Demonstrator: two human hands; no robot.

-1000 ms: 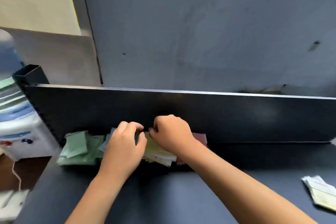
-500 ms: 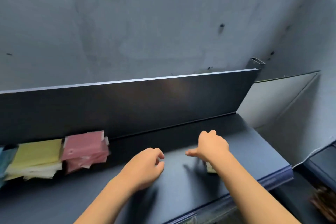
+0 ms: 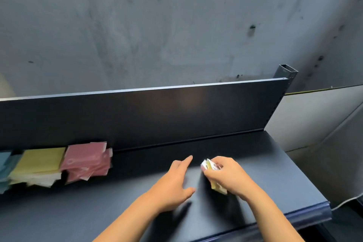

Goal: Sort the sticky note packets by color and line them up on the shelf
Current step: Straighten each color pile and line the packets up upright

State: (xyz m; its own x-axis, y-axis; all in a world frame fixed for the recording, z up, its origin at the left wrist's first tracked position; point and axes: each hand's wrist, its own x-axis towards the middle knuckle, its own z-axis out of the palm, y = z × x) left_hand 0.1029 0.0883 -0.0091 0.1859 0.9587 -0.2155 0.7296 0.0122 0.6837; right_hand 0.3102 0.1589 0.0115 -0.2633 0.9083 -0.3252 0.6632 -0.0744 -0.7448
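My right hand (image 3: 225, 177) has its fingers (image 3: 213, 173) curled round a small bundle of unsorted sticky note packets (image 3: 211, 165), lifted at the near right part of the shelf (image 3: 265, 163); I can make out a yellowish packet and something pale with a pinkish edge in the bundle, but the blur keeps me from counting them or naming every color. I hold them edge-up and fanned a little, I think so that I can read the colors before parting them. My left hand (image 3: 172, 184) holds nothing: it hovers just beside the bundle with the forefinger stretched toward it and the other fingers loosely spread, placed there, I judge, to take or peel off the next packet. Well apart from both hands, along the back panel (image 3: 176, 116) at the left, the sorted groups already lie in a row: the pink packets (image 3: 86, 160), the yellow packets (image 3: 39, 160) touching them on their left, and blue packets (image 3: 5, 165) at the frame's edge, each pile leaning back against the panel so the faces show. The stacks are loose and somewhat slumped, so a packet dropped on carelessly could slide off. By my reckoning most of the sorting is done and this bundle is what remains to be split by color and carried left.
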